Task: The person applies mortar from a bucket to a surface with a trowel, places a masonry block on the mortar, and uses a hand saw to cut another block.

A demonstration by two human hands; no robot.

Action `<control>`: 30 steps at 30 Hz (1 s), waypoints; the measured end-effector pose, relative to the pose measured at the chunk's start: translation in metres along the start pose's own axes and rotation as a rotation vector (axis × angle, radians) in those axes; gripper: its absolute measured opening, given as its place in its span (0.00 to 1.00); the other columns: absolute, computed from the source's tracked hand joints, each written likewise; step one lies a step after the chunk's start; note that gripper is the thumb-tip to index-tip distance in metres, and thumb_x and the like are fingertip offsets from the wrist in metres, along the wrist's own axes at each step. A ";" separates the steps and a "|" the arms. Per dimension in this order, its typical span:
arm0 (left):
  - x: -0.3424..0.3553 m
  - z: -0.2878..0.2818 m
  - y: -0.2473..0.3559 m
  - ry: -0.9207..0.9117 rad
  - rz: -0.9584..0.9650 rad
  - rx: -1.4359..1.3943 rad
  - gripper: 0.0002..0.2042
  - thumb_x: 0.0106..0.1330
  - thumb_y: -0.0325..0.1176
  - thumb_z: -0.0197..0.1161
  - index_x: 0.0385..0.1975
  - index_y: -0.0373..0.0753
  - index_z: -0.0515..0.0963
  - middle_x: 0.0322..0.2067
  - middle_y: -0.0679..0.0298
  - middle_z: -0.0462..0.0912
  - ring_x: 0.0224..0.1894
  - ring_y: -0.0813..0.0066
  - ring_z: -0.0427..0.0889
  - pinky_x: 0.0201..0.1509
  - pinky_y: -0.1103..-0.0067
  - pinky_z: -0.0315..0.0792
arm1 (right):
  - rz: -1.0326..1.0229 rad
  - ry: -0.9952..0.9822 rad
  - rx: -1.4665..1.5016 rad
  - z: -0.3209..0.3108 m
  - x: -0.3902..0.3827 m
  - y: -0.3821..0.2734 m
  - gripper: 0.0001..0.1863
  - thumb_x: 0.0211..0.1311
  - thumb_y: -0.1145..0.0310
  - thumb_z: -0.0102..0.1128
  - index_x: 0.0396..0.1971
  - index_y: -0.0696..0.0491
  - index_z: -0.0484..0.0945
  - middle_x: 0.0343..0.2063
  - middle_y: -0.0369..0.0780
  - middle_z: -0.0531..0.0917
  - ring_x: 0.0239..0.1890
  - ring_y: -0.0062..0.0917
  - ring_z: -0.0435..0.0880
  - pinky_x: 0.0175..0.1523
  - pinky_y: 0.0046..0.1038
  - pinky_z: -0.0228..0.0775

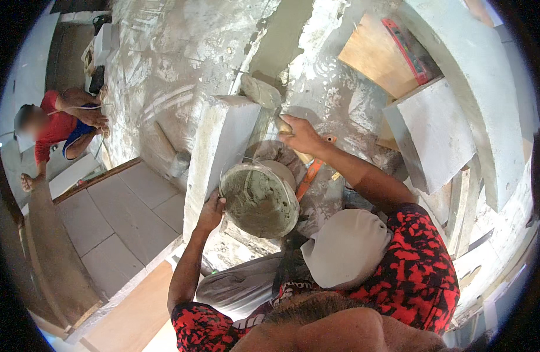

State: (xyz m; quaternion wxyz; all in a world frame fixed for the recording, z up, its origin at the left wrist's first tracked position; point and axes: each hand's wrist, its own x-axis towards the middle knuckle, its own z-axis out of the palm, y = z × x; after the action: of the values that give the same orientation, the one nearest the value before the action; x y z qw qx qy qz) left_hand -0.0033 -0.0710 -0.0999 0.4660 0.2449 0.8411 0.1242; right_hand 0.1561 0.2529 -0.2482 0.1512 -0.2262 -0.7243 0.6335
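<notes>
My right hand (302,138) is closed around the wooden handle of a trowel (261,92). Its mortar-smeared blade points away from me, over the near end of a strip of wet grey mortar (284,41) on the floor. With my left hand (210,212) I grip the left rim of a bucket (284,174), fingers partly hidden. Tilted toward me, the bucket has grey mortar (258,202) inside. A pale grey block (223,132) stands just beyond my left hand, beside the bucket. Behind the bucket, below my right wrist, lies an orange tool (308,178) whose kind I cannot make out.
At the right are a red spirit level (406,51) on a wooden board (375,56), and a leaning pale block (437,132). At the left, laid grey blocks (132,205) border a plank (56,246). A person in red (53,126) squats at the far left.
</notes>
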 end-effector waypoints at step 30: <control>0.002 0.004 0.020 0.089 0.077 0.064 0.23 0.72 0.42 0.46 0.62 0.36 0.61 0.51 0.43 0.73 0.55 0.44 0.73 0.58 0.64 0.65 | -0.052 -0.237 0.083 -0.066 -0.010 -0.080 0.30 0.54 0.71 0.60 0.57 0.67 0.64 0.47 0.58 0.76 0.48 0.41 0.79 0.53 0.34 0.70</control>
State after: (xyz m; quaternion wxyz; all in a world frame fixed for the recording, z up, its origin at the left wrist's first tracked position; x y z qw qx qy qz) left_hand 0.0051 -0.0535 -0.0949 0.4150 0.2860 0.8545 0.1260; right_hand 0.1871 0.2966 -0.1585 0.0902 -0.1247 -0.7158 0.6812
